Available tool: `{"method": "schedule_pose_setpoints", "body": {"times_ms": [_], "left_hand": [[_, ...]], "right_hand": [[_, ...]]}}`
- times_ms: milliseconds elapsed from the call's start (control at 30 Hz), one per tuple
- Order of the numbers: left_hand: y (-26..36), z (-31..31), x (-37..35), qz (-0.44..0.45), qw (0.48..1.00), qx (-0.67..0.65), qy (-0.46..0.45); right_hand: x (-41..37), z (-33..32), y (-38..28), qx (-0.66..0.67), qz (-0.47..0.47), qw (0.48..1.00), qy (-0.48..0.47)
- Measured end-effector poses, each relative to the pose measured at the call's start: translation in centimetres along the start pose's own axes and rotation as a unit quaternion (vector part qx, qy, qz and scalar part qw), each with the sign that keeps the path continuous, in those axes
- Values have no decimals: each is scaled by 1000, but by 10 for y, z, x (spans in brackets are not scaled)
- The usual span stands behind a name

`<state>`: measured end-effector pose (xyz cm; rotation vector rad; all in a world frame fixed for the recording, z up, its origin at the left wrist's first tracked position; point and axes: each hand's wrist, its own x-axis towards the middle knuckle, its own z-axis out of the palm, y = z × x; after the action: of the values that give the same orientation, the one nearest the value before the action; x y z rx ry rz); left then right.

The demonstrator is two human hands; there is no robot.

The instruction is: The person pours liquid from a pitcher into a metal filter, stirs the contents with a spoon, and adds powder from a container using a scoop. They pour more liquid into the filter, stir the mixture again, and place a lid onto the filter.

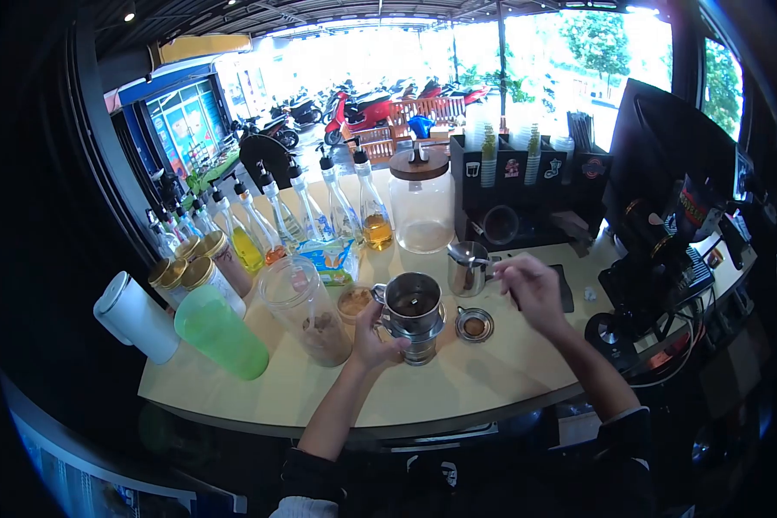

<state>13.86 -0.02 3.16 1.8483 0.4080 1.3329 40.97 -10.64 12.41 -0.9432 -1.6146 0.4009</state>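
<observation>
My left hand (378, 338) is wrapped round the side of a metal cup (414, 321), which stands over a clear glass base (420, 352) on the counter. Some dark contents show inside the cup. Fingers pinched, my right hand (531, 289) is raised beside a steel pitcher (468, 278). A thin metal spoon (485, 261) runs from its fingertips over the pitcher's mouth. Between the hands lies a small round metal strainer (475, 325). A clear tall container (306, 312) with brown powder stands left of my left hand, near a small bowl of brown powder (354, 302).
Pump bottles (326, 207) line the counter's (371, 406) far left, with gold-lidded jars (211, 281), a green tumbler (222, 335) and a white canister (136, 318) nearer. A wood-lidded glass jar (423, 211) and black cup organizer (527, 181) stand behind. Black equipment (647, 268) occupies the right.
</observation>
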Motion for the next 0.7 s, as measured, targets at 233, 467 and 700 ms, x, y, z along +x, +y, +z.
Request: {"method": "schedule_pose_setpoints", "body": {"times_ms": [233, 467, 700], "left_hand": [[1, 1, 1, 2, 1000, 3, -6], [9, 0, 1, -2, 1000, 9, -10], [9, 2, 2, -3, 1000, 2, -16]], "right_hand": [[26, 8, -69, -44, -47, 997, -42], [43, 32, -79, -219, -120, 941, -227], [50, 44, -63, -234, -214, 917, -241]]}}
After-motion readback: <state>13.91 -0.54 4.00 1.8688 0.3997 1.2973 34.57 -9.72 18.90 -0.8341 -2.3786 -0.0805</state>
